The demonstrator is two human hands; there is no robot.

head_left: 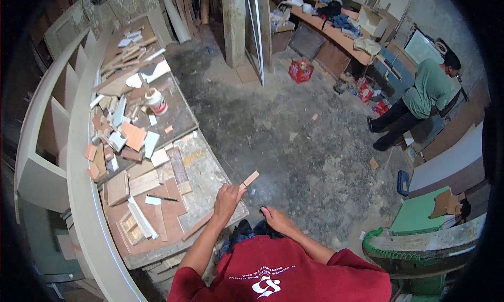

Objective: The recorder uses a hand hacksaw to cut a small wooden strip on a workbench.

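My left hand [227,199] is closed around a narrow wooden strip [252,178] at the near right corner of the workbench [202,168]. The strip's far end sticks out past my fingers, with a dark line across it. Just right of it, in front of my body, my right hand [277,219] is closed, with a small dark thing at its fingertips that is too small to name. On the bench left of my hands lie a black pen [163,198], a small open wooden frame [132,226] and wooden blocks [144,183].
A white glue bottle [156,102] stands among many wood offcuts [134,136] on the bench. A long curved shelf unit [79,160] borders it on the left. A person in a green shirt [429,89] stands at the far right. A green coiled hose [378,248] lies at the near right.
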